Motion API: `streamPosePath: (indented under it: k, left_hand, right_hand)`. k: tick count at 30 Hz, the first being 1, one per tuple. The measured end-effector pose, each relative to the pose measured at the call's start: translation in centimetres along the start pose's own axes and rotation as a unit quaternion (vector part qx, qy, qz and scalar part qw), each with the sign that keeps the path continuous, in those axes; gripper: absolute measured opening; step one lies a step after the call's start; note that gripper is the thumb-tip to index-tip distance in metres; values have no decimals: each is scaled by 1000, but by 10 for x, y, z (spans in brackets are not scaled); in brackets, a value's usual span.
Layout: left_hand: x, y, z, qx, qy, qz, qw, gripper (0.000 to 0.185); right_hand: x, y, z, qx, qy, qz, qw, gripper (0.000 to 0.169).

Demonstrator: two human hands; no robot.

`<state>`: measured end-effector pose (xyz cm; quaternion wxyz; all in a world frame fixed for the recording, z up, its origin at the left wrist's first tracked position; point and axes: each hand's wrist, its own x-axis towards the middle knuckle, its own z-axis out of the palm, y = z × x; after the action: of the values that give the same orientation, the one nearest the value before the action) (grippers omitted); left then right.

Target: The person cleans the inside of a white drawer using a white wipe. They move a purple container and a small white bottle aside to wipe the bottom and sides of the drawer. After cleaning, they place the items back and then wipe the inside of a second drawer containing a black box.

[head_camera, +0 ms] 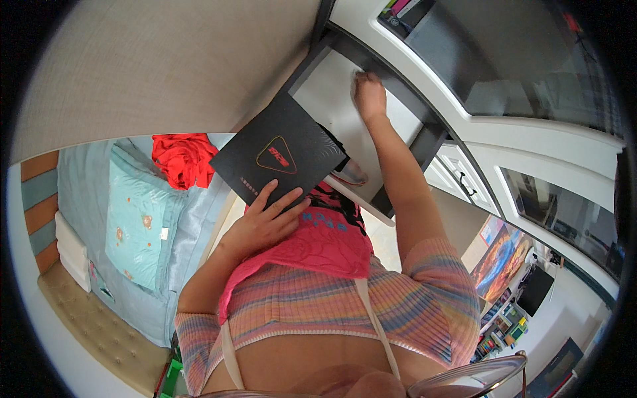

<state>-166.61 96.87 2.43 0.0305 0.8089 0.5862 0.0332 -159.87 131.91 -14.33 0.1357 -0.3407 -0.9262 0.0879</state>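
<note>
My left hand [271, 216] lies with its fingers over the lower edge of a flat black box [278, 149], steadying it against the front of a pulled-out drawer. The box bears a triangular outline and red writing; my thumb is hidden. My right hand [369, 94] reaches into the dark-framed drawer [428, 147], close to its pale bottom near the far side. Its fingers are curled and blurred, so whether they hold anything cannot be told. Dark and clear items [354, 174] lie in the drawer's near part, partly covered by the box. A pink apron [318, 248] covers my front.
White cabinet doors with glass panels [497, 129] rise beyond the drawer. A beige panel [174, 64] stands at the upper left. On the left is a bed with a light-blue pillow [144, 224] and a red cloth [184, 159]. Shelves [502, 328] are at the lower right.
</note>
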Motion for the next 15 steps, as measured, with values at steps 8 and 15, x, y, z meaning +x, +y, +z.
streamPosePath:
  k: [8,15]
  left_hand:
    - [-5,2,10,0,13,-6,1000,12]
    - [-9,6,8,5,31,-10,999,11]
  right_hand:
    - [64,-46,40,82,52,94,991,17]
    - [41,-54,20,192,-58,44,979,24]
